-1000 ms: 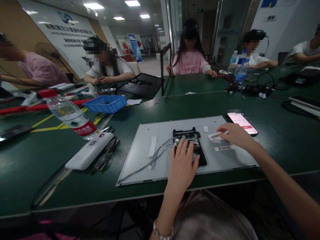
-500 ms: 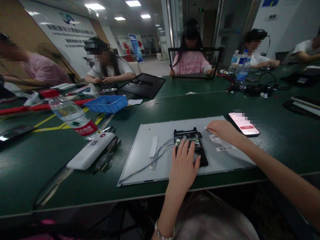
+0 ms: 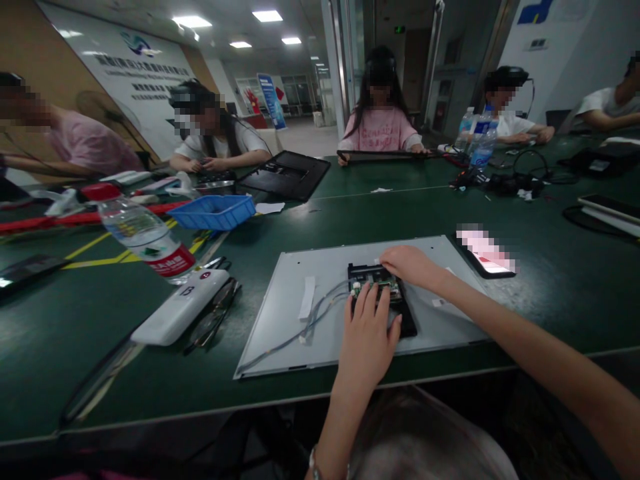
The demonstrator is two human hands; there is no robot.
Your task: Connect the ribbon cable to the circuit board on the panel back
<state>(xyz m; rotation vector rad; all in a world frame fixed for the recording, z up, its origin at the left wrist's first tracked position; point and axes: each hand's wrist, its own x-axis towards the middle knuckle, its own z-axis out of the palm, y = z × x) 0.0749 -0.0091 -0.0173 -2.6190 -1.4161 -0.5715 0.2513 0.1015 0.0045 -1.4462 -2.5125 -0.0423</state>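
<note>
A flat grey metal-backed panel (image 3: 280, 327) lies on the green table. On it sits a black plastic frame (image 3: 409, 321) with a small green circuit board (image 3: 391, 291), from which thin grey cables (image 3: 320, 313) run left. My left hand (image 3: 367, 333) rests over the frame's front part, fingers spread and pressing flat near the board. At the frame's far edge my right hand (image 3: 413, 265) pinches a small white piece (image 3: 377, 262), too small to name. A white paper strip (image 3: 307, 298) lies left of the frame.
To the left are a tilted water bottle (image 3: 150, 237), a white power bank (image 3: 180, 310), eyeglasses (image 3: 217, 313) and a blue tray (image 3: 213, 212). A lit phone (image 3: 485, 253) lies right of the panel. Several people sit around the table; one opposite holds a black frame (image 3: 385, 155).
My right hand has moved left with the small white piece, to the black frame's far edge. My left hand stays put. The person opposite has lowered the large frame toward the table.
</note>
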